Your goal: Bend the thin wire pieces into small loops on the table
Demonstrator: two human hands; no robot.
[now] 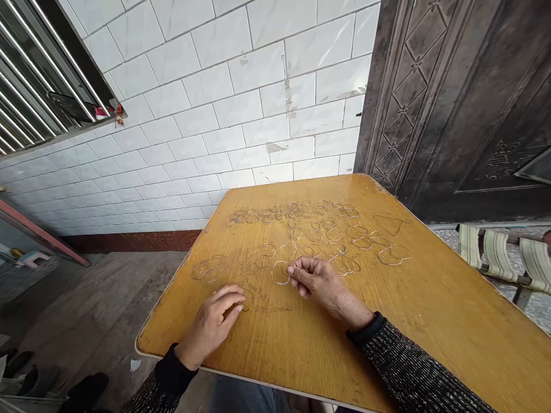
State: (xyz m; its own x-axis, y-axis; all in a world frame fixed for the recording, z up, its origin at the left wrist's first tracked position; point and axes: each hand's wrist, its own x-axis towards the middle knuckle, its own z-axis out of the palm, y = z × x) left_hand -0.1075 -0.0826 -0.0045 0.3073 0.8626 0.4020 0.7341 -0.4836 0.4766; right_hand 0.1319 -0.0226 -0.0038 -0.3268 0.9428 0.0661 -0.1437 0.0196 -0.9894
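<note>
My right hand pinches a thin wire ring between thumb and fingertips, just over the tabletop. To its left, my left hand is low over the table with curved fingers. A second, darker wire ring shows at the left fingertips, which appear closed on its edge. Beyond the right hand, several loose wire loops lie in uneven rows, some overlapping. Another small heap of wire loops rests behind my left hand. My right fingers hide part of the ring they hold.
The yellow wooden table has a pale edge and stands by a white tiled wall. A dark carved door is at the right, near a striped webbing seat. A barred window is at upper left.
</note>
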